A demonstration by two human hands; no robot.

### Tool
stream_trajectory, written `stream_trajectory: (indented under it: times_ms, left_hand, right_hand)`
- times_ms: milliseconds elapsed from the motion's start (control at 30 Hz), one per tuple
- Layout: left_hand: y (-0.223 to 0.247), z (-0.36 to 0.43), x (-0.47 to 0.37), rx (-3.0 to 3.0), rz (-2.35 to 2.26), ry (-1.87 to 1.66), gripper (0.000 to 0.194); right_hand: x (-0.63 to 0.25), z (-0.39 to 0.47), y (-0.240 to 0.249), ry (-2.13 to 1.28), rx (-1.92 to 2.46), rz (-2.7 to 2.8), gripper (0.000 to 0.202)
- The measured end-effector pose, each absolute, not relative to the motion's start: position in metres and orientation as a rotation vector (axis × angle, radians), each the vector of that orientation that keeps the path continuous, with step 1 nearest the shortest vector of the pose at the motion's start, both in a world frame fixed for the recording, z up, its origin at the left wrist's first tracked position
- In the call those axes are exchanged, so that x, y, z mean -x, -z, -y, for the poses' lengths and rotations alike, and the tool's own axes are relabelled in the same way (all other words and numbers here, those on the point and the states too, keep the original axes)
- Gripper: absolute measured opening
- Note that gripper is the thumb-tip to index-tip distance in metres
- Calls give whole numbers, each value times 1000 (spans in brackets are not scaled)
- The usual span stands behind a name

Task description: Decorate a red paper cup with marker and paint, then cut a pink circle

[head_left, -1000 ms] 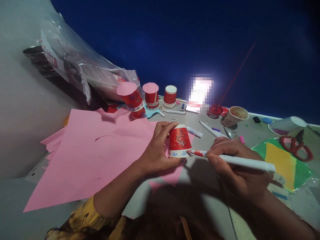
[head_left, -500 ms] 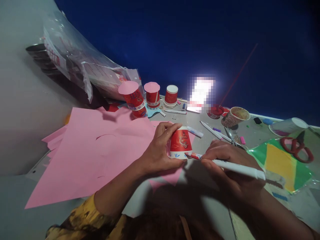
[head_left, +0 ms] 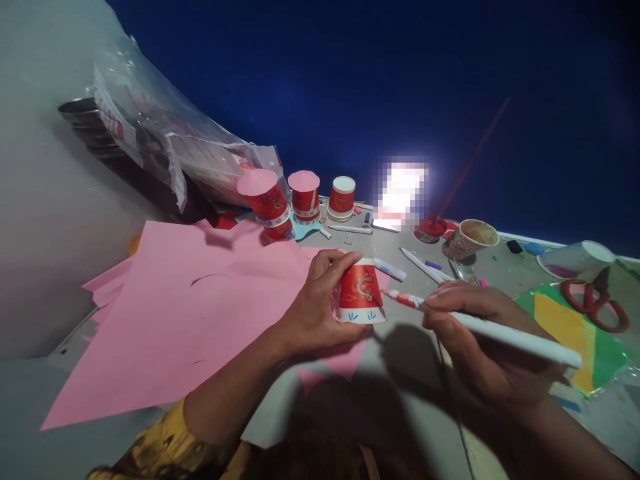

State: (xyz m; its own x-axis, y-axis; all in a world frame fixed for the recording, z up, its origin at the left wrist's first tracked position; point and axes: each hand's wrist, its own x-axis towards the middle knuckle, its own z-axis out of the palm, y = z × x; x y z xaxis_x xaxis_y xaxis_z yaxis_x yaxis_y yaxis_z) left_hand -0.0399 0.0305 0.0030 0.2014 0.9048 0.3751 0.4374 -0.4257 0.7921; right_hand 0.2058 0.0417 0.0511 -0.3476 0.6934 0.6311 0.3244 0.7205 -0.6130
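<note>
Gripped between the thumb and fingers of my left hand (head_left: 315,303) is a red paper cup (head_left: 359,287), upside down above the table. A gold dragon figure decorates its side, and blue strokes mark the white band along its lower rim. My right hand (head_left: 493,340) is closed around a white marker pen (head_left: 520,340). The marker's tip points left and lies close to the cup's right side, apparently a little away from the surface. Pink paper (head_left: 240,307) spreads under and beside my left hand.
Along the back stand decorated cup stacks (head_left: 270,207), several loose markers, a lit phone (head_left: 400,197) and a patterned cup (head_left: 470,239). Red-handled scissors (head_left: 595,303) lie on green and yellow sheets at right. A plastic bag (head_left: 185,147) leans against the wall at left.
My right hand has drawn the marker back to the right, away from the cup's lower rim. More blue strokes show on the white band. My left hand keeps its hold.
</note>
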Motion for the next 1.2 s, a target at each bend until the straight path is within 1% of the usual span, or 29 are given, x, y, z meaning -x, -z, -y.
stream_trajectory:
  times_ms: [100,300,367,467,600,733,933,1200]
  left_hand:
    - [-3,-31,40,-1949,-1234,-1186,97]
    - [-5,-32,39,-1945,-1272,-1218,93]
    - [-3,-32,39,-1979,-1298,-1207,92]
    - [0,-32,38,-2066,-1337,-1210,93]
    - [3,-33,37,-2153,-1395,-1213,93]
    - [3,-33,37,-2268,-1454,-1187,96]
    - [4,-32,34,-2480,-1591,-1126,92]
    - [3,-31,35,-2456,-1650,-1032,96]
  right_hand:
    - [-205,-42,-53,-427,833,1996,19]
    - [-204,-48,-66,-340,646,2079,16]
    - [-204,-48,-65,-329,660,2062,16]
    - [-201,-45,-62,-367,752,2055,14]
    - [-196,-41,-64,-486,643,2144,15]
    - [-191,-40,-67,-474,595,2181,19]
    - [-186,-43,-62,-533,480,2232,12]
    - [-187,-45,-62,-480,491,2300,14]
